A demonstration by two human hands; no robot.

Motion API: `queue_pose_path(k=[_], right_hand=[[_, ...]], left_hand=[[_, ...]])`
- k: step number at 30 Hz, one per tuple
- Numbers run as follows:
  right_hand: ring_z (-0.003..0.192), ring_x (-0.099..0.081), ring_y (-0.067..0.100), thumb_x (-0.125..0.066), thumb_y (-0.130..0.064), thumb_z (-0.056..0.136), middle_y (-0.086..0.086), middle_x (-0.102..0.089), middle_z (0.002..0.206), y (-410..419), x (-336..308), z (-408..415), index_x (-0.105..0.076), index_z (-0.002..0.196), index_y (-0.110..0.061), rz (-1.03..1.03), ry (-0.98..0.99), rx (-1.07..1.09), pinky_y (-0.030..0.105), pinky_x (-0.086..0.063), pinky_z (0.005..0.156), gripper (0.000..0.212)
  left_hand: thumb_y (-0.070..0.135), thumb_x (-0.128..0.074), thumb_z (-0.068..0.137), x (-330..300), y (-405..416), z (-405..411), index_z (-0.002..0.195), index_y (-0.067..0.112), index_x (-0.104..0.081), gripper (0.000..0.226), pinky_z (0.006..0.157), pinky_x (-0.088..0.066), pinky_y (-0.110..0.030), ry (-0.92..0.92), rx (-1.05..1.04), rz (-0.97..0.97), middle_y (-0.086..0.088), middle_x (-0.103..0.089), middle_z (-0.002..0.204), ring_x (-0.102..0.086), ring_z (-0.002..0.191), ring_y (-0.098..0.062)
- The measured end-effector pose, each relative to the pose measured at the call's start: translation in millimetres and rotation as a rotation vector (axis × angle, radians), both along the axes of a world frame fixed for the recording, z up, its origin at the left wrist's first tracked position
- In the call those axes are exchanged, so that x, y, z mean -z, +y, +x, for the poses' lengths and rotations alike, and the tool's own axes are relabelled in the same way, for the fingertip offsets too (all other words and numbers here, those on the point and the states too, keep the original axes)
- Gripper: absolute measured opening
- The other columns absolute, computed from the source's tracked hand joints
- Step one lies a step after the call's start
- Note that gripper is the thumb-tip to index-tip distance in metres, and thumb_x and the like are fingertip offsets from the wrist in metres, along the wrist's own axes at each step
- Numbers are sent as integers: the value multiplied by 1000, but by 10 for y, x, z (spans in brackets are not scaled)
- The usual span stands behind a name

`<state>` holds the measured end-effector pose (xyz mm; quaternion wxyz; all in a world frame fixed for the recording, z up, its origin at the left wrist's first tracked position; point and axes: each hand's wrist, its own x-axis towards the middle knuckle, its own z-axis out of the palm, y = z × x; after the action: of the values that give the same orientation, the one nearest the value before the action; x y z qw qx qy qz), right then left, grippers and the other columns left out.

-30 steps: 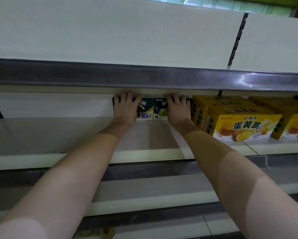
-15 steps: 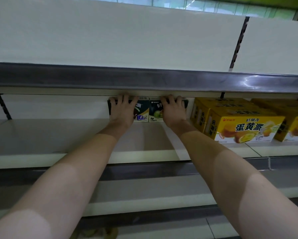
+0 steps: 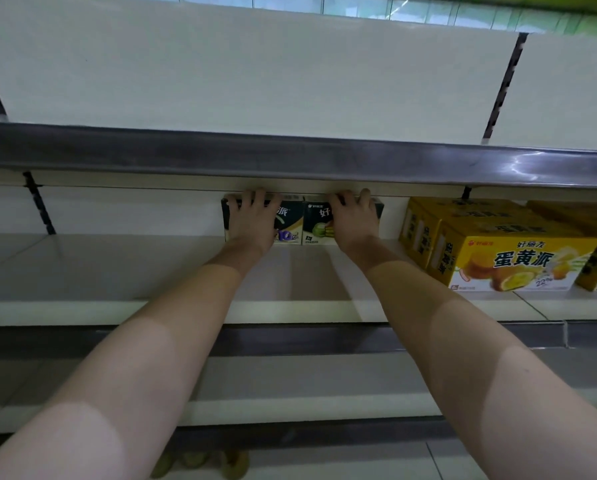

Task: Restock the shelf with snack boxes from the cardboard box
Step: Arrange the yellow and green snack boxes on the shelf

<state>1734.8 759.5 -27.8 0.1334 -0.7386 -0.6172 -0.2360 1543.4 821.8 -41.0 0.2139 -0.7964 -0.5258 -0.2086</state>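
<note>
1. The left hand (image 3: 252, 220) lies flat on the front of a dark snack box (image 3: 285, 223), and its fingers (image 3: 257, 199) bend over the box's top edge. The grip holds that box.
2. The right hand (image 3: 354, 220) lies on a second dark snack box (image 3: 316, 220) the same way, with its fingers (image 3: 364, 197) hooked over the top edge. This grip holds the second box.
3. The two dark boxes stand upright and touch side by side. They sit far back on the shelf (image 3: 117, 271), close to the back wall and right under the shelf above (image 3: 290, 157).
4. Both arms reach straight in from the bottom of the view.
5. To the right, a little apart from the dark boxes, stand yellow snack boxes (image 3: 518, 261). They are nearer the front edge, in rows that run back.
6. Below this shelf there is a lower shelf (image 3: 290, 375).
7. The cardboard box cannot be seen.
</note>
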Motion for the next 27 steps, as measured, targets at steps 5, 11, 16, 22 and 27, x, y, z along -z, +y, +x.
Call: queue_pose_path(k=[5, 11, 16, 22, 27], right_hand=[[133, -32, 46, -59, -19, 95, 15, -46, 143, 12, -101, 9, -39, 145, -19, -37, 14, 10, 57, -30, 111, 55], [134, -34, 44, -67, -29, 91, 15, -45, 146, 8, -218, 61, -42, 144, -19, -63, 11, -24, 52, -25, 112, 60], [124, -45, 35, -78, -33, 80, 7, -61, 123, -46, -329, 252, -61, 116, -19, -27, 135, -299, 39, -27, 102, 42], [120, -45, 31, -77, -39, 82, 2, -62, 122, -63, -401, 315, -62, 116, -26, -117, 199, -319, 38, -28, 101, 40], [116, -50, 30, -79, -42, 79, -1, -66, 118, -32, -378, 237, -64, 113, -27, -85, 238, -319, 39, -35, 102, 40]], left_hand=[[34, -73, 80, 2, 41, -59, 143, 26, -42, 71, 108, -28, -52, -48, 45, 22, -9, -44, 143, -38, 130, -35], [34, -73, 81, -70, 152, -251, 131, 25, -57, 54, 106, -29, -49, -227, 67, -14, -6, -52, 136, -38, 126, -36], [21, -71, 87, -114, 164, -379, 130, 19, -61, 44, 104, -37, -42, -623, 93, -224, -16, -40, 139, -41, 119, -42], [20, -75, 85, -163, 128, -380, 125, 18, -65, 42, 95, -47, -47, -662, 52, -216, -16, -41, 134, -41, 118, -40], [16, -73, 86, -149, 120, -276, 125, 15, -66, 39, 95, -48, -43, -663, 93, -198, -17, -46, 131, -46, 116, -39]])
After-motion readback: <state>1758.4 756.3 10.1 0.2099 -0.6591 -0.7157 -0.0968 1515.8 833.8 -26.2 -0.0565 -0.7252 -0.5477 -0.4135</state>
